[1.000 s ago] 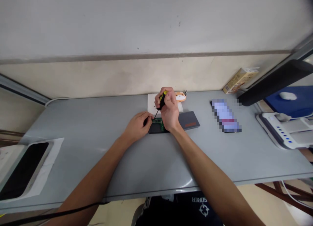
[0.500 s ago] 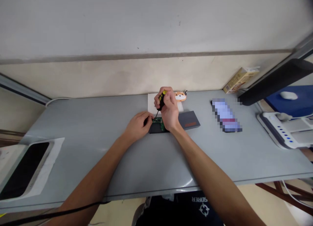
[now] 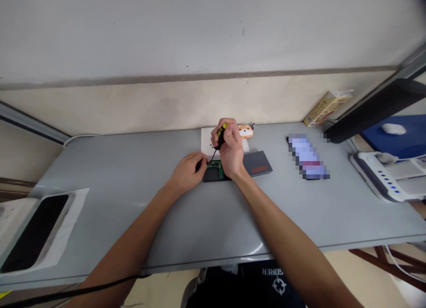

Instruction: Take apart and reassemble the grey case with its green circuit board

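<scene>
My right hand (image 3: 231,150) is wrapped round a screwdriver (image 3: 221,138) with a black and yellow handle. Its thin shaft slants down to the left, and the tip meets the near-left corner area of a green circuit board (image 3: 220,169). The board sits in a shallow black casing (image 3: 213,175) that lies on the desk, its right part hidden behind my right wrist. With fingers bent and closed, my left hand (image 3: 189,171) grips the left end of the casing, its fingertips close to the screwdriver tip. Just right of my right hand rests a dark grey box-like piece (image 3: 258,164) with orange marking.
Behind my hands lie a white sheet (image 3: 207,136) and an orange dog-face item (image 3: 246,131). To the right are a phone (image 3: 308,157), a carton (image 3: 328,107), a black cylinder (image 3: 376,110) and a white power strip (image 3: 386,179). A dark-screened device (image 3: 36,230) lies at left.
Both hands stay in place, with the screwdriver still at the board. The right hand and the handle show only a very slight shift; the view has tilted a little.
</scene>
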The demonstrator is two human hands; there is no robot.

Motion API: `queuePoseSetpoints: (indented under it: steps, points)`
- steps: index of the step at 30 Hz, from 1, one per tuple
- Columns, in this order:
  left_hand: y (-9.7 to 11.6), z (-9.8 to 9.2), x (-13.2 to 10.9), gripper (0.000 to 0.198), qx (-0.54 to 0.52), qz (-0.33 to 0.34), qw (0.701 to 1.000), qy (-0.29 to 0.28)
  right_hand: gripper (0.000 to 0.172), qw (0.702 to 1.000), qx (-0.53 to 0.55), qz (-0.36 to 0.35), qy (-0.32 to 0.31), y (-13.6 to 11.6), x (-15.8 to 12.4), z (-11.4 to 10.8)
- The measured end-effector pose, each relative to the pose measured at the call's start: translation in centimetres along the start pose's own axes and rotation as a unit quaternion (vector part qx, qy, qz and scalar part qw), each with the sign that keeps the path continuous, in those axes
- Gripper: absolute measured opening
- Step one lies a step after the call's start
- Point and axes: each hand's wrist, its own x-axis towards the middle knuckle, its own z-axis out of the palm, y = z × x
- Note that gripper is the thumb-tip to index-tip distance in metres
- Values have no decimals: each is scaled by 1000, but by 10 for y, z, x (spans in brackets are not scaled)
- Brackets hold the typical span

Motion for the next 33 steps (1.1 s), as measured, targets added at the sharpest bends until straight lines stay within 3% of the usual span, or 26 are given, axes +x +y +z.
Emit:
queuePoseSetpoints:
  steps: [8, 15, 20, 24, 27, 33]
  points:
    - [-2, 1, 0, 22, 2, 5, 1000, 1, 33, 1000, 11, 13, -8, -2, 0, 0]
    - [5, -3, -3, 20, 16, -4, 1000, -11, 33, 999, 13, 9, 32, -12, 5, -3]
    - [4, -4, -3, 18, -17, -7, 1000, 21, 33, 999, 31, 14, 35, -18, 7, -3]
    - [2, -9, 0, 20, -29, -21, 998, 55, 31, 997, 36, -23, 57, -28, 15, -13]
    - [1, -15, 10, 22, 20, -53, 996, 65, 34, 996, 15, -53, 65, -52, 23, -29]
    - [-11, -20, 43, 18, 65, -82, 995, 6, 40, 986, -27, -134, 101, -136, 16, -74]
